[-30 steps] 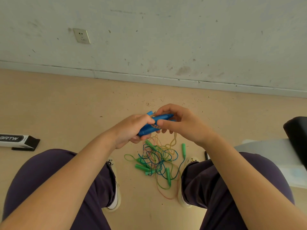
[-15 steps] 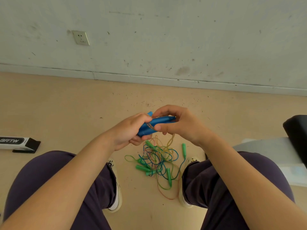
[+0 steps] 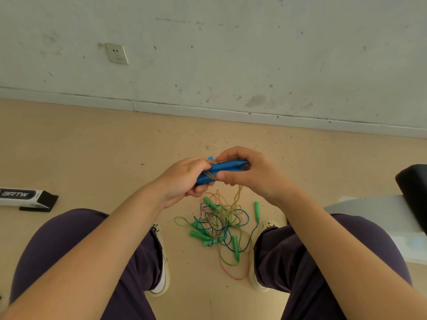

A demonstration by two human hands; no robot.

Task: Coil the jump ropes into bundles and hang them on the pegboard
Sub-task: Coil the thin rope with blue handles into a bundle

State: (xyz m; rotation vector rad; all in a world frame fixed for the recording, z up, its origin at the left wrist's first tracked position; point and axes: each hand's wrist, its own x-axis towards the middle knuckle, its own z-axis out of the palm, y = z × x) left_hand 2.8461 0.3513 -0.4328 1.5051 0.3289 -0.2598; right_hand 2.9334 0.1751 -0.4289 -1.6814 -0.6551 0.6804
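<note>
Tan floor, scuffed grey wall far. Left hand (image 3: 184, 181) and right hand (image 3: 247, 172) both curled around blue handles (image 3: 221, 169) held together, thin pale rope (image 3: 238, 195) trailing down. Tangled jump ropes (image 3: 221, 227) with green handles lie on floor between the feet.

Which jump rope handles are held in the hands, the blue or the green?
The blue handles: the left hand and right hand grip them together. The green handles lie on the floor.
</note>
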